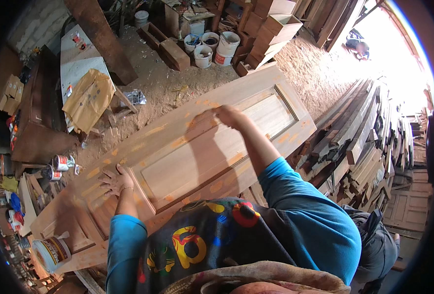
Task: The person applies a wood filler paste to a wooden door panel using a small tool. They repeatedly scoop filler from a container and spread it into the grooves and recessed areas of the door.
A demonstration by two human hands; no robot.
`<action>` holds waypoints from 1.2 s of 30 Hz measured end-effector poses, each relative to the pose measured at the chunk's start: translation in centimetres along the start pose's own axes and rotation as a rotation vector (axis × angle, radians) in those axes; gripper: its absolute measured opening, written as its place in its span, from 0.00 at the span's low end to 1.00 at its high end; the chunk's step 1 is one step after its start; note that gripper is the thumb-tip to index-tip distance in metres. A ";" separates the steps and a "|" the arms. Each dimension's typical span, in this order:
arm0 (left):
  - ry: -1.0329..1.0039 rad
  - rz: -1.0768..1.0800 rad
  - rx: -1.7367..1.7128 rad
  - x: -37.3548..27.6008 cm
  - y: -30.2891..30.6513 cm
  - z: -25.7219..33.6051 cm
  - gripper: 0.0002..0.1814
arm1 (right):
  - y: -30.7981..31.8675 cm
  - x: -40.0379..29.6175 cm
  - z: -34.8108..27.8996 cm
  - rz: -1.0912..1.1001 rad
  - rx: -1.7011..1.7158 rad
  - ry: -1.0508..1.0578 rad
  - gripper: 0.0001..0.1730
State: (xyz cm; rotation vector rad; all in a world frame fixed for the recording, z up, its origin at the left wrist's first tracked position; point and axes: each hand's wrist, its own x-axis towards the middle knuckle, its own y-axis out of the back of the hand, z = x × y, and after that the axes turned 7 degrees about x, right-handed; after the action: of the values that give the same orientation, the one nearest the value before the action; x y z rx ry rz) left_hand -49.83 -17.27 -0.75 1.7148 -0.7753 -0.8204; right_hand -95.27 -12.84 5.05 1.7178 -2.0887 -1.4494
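Note:
A panelled wooden door (198, 161) lies flat in front of me, its surface dotted with orange-brown filler patches. My left hand (117, 182) rests on it with fingers spread, close to the raised moulding at the end of the long recessed panel. Farther along, my right hand (230, 117) is curled over the panel's far moulding, its fingertips bent downward. Whether a small tool or sheet is inside those fingers I cannot tell. A white plastic tub (51, 251) with a printed label stands at the door's near left end.
White buckets (203, 56) and stacked drawer boxes (268, 35) stand beyond the door. Brown paper (89, 99) covers part of a white-topped table at left. Piled timber (353, 136) lies at right. One person (371, 239) is close at lower right; another (357, 47) is by the bright opening.

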 end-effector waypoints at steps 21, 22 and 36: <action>-0.035 -0.021 0.003 -0.7 1.6 0.7 0.43 | 5.5 9.0 3.3 0.110 -0.422 0.018 0.16; -0.032 -0.015 0.008 -0.6 1.4 0.4 0.43 | 5.2 8.3 3.1 0.099 -0.460 0.052 0.16; -0.005 -0.014 0.036 0.2 -0.1 -0.7 0.44 | 7.7 6.0 4.4 -0.160 -0.306 -0.154 0.19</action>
State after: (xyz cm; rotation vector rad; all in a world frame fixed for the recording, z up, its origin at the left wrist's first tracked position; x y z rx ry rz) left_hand -49.13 -17.11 -0.69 1.7523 -0.7862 -0.8246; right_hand -105.68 -15.53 5.00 1.7305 -1.7084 -1.8876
